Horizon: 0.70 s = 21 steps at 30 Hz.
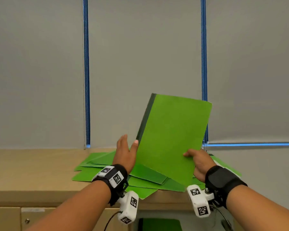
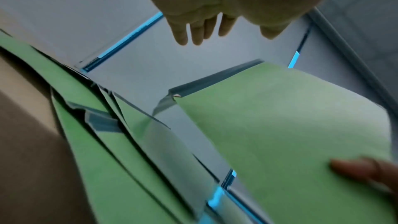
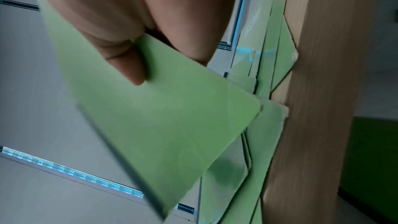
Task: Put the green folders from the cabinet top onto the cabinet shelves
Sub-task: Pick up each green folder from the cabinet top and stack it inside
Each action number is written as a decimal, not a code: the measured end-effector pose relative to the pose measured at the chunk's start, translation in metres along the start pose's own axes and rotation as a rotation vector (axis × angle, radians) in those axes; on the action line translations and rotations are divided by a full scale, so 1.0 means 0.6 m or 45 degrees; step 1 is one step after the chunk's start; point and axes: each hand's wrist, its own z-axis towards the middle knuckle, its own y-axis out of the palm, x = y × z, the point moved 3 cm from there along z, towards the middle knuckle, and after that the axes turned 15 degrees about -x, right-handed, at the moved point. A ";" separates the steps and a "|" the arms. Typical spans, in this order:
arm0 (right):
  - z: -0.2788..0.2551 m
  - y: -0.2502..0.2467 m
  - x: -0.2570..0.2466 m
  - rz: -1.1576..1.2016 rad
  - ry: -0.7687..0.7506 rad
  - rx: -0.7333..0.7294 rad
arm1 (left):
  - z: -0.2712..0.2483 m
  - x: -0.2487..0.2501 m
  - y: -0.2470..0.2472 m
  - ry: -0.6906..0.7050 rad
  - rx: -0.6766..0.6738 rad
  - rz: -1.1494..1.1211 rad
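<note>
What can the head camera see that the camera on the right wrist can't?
Only the head view shows both hands together: the left hand open beside the lifted green folder's dark spine, plus both wrist straps, the blue strips on the grey wall and a cabinet drawer front.

Only the right wrist view shows, close up, the right hand's thumb lying flat on the folder's face, pinching it.

Both show the lifted folder, the right hand holding it, the pile of green folders and the wooden cabinet top.

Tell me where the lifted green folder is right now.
In the head view the lifted green folder is centre-right, tilted above the folder pile on the cabinet top, gripped by the right hand, left hand beside its spine.
</note>
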 end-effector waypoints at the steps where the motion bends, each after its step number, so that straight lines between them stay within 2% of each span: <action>1: 0.008 -0.008 0.003 -0.021 -0.015 -0.019 | 0.004 0.000 -0.013 -0.017 0.023 -0.088; 5: 0.019 -0.015 0.002 -0.024 -0.036 -0.134 | -0.004 0.024 -0.032 0.080 0.049 -0.395; 7: -0.009 0.007 -0.021 -0.037 -0.117 -0.139 | -0.017 0.041 -0.034 0.145 0.075 -0.393; 10: -0.044 0.035 -0.056 -0.032 -0.220 -0.070 | -0.039 0.061 -0.039 0.221 0.171 -0.325; 13: -0.053 0.036 -0.074 -0.030 -0.313 0.009 | -0.049 0.070 -0.046 0.251 0.238 -0.388; 16: -0.072 0.035 -0.082 -0.027 -0.308 -0.018 | -0.053 0.066 -0.045 0.223 0.250 -0.442; 21: -0.094 0.013 -0.047 -0.067 -0.140 -0.166 | -0.096 0.014 -0.018 0.073 0.167 -0.289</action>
